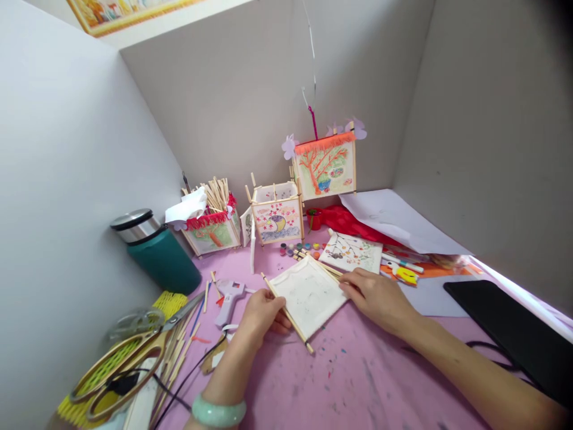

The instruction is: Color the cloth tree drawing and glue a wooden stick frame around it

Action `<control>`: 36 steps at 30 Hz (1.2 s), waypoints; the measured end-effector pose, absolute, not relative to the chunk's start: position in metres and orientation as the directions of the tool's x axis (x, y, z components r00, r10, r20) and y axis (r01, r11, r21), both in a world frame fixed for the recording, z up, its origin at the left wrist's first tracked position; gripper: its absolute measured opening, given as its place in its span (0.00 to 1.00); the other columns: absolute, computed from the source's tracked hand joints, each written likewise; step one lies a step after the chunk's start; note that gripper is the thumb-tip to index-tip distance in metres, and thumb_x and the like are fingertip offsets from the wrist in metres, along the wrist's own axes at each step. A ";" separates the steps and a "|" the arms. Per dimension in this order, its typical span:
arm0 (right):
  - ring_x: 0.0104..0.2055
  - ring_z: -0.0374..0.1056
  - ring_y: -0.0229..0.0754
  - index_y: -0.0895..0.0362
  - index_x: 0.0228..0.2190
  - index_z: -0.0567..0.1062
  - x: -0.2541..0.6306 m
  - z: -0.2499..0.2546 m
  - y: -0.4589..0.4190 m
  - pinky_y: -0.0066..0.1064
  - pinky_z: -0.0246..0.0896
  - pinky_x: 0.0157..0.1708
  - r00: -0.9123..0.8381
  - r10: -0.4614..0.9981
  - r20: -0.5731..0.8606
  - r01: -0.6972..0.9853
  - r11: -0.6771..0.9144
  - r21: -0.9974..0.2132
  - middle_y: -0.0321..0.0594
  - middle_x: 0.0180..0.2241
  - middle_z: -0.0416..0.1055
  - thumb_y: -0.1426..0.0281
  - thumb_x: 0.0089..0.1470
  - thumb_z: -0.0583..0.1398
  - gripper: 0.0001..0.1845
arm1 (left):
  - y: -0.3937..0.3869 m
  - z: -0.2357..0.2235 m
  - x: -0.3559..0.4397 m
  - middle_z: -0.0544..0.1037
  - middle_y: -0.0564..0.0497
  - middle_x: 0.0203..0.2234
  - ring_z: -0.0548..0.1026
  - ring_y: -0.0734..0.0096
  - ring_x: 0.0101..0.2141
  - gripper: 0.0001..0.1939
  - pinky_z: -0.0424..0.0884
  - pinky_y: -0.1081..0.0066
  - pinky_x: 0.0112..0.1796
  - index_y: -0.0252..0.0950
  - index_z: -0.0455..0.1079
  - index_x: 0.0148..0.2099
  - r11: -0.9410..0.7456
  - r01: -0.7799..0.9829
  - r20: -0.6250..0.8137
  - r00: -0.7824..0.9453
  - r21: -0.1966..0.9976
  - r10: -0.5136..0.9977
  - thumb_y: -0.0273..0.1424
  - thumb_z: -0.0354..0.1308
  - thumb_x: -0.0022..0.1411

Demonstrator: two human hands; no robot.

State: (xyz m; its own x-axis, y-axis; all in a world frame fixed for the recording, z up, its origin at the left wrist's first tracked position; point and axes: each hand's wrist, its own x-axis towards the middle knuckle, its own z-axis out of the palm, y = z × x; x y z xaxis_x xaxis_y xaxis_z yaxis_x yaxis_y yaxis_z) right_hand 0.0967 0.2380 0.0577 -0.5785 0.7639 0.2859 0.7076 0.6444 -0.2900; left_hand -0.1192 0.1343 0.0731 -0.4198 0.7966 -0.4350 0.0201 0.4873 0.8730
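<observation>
A square white panel with rolled edges and faint dark marks lies tilted low over the pink table. Along its left edge runs a thin wooden stick that extends past the panel's corners. My left hand is closed on that stick and edge, thumb on top, a jade-green bangle on the wrist. At the opposite corner, the fingers of my right hand pinch the panel's edge; their tips are partly hidden. Just behind the panel, wooden sticks and a second panel painted with branches lie close to my right hand.
To the left stand a green bottle, large scissors and a glue gun with a cord. Several decorated boxes, including a moon-painted one, line the back. Paint pots sit mid-table. A black tablet-like slab is at right.
</observation>
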 end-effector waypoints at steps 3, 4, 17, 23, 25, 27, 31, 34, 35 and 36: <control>0.40 0.69 0.44 0.53 0.40 0.74 0.093 0.054 0.234 0.30 0.55 0.32 -0.555 0.793 0.253 0.719 0.610 -0.334 0.41 0.38 0.72 0.64 0.58 0.51 0.14 | 0.134 0.072 -0.120 0.75 0.51 0.16 0.72 0.71 0.15 0.09 0.68 0.75 0.16 0.33 0.60 0.37 0.466 0.011 -0.421 -0.410 0.885 0.809 0.27 0.54 0.52; 0.40 0.69 0.45 0.53 0.39 0.74 0.092 0.052 0.233 0.30 0.55 0.32 -0.542 0.806 0.237 0.728 0.592 -0.346 0.41 0.39 0.72 0.64 0.58 0.51 0.14 | 0.133 0.071 -0.121 0.75 0.51 0.17 0.73 0.71 0.16 0.09 0.68 0.75 0.16 0.33 0.59 0.37 0.460 0.007 -0.417 -0.406 0.888 0.813 0.27 0.55 0.52; 0.32 0.68 0.42 0.56 0.30 0.73 0.092 0.054 0.235 0.28 0.52 0.28 -0.464 0.862 0.201 0.709 0.498 -0.500 0.39 0.32 0.73 0.69 0.52 0.52 0.10 | 0.125 0.080 -0.131 0.75 0.51 0.25 0.73 0.77 0.21 0.19 0.70 0.77 0.20 0.31 0.66 0.41 0.263 -0.105 -0.279 -0.202 0.959 0.939 0.34 0.64 0.47; 0.32 0.68 0.42 0.55 0.32 0.73 0.091 0.054 0.236 0.28 0.52 0.26 -0.459 0.873 0.164 0.692 0.467 -0.551 0.38 0.32 0.74 0.66 0.51 0.54 0.09 | 0.126 0.082 -0.131 0.75 0.51 0.24 0.72 0.78 0.21 0.18 0.70 0.77 0.22 0.31 0.67 0.39 0.247 -0.128 -0.268 -0.182 0.960 0.946 0.34 0.65 0.47; 0.32 0.68 0.42 0.54 0.32 0.73 0.091 0.053 0.237 0.27 0.51 0.26 -0.459 0.874 0.161 0.687 0.464 -0.560 0.37 0.32 0.74 0.67 0.50 0.55 0.09 | 0.126 0.082 -0.130 0.75 0.51 0.24 0.72 0.78 0.21 0.18 0.70 0.77 0.22 0.31 0.67 0.39 0.250 -0.126 -0.270 -0.181 0.960 0.946 0.35 0.65 0.47; 0.31 0.68 0.41 0.54 0.32 0.73 0.091 0.052 0.238 0.27 0.51 0.25 -0.456 0.875 0.163 0.684 0.462 -0.565 0.37 0.31 0.74 0.67 0.49 0.55 0.09 | 0.126 0.083 -0.130 0.75 0.50 0.25 0.72 0.77 0.21 0.19 0.71 0.76 0.22 0.31 0.67 0.39 0.250 -0.123 -0.269 -0.178 0.960 0.947 0.35 0.65 0.47; 0.31 0.67 0.41 0.54 0.32 0.73 0.092 0.052 0.239 0.28 0.51 0.25 -0.449 0.876 0.175 0.690 0.465 -0.555 0.37 0.30 0.74 0.67 0.50 0.54 0.09 | 0.126 0.083 -0.130 0.76 0.49 0.26 0.73 0.76 0.21 0.17 0.70 0.77 0.21 0.31 0.68 0.39 0.282 -0.119 -0.299 -0.167 0.952 0.939 0.35 0.63 0.48; 0.32 0.68 0.42 0.54 0.33 0.73 0.092 0.051 0.239 0.28 0.53 0.27 -0.455 0.873 0.178 0.695 0.473 -0.541 0.36 0.32 0.74 0.67 0.51 0.54 0.09 | 0.126 0.081 -0.129 0.75 0.50 0.23 0.72 0.76 0.20 0.12 0.69 0.77 0.19 0.31 0.67 0.37 0.360 -0.091 -0.372 -0.204 0.928 0.906 0.33 0.60 0.51; 0.33 0.68 0.42 0.54 0.33 0.73 0.092 0.050 0.239 0.29 0.53 0.27 -0.459 0.869 0.182 0.695 0.479 -0.536 0.37 0.33 0.74 0.66 0.52 0.54 0.09 | 0.127 0.080 -0.128 0.75 0.50 0.23 0.72 0.76 0.20 0.11 0.69 0.77 0.18 0.31 0.67 0.36 0.384 -0.080 -0.392 -0.217 0.920 0.894 0.32 0.59 0.52; 0.33 0.68 0.42 0.54 0.33 0.73 0.092 0.050 0.239 0.29 0.54 0.28 -0.465 0.865 0.191 0.693 0.489 -0.530 0.37 0.33 0.74 0.66 0.52 0.53 0.10 | 0.128 0.079 -0.127 0.75 0.50 0.22 0.73 0.76 0.19 0.09 0.69 0.77 0.18 0.31 0.66 0.36 0.402 -0.072 -0.407 -0.223 0.913 0.886 0.31 0.58 0.53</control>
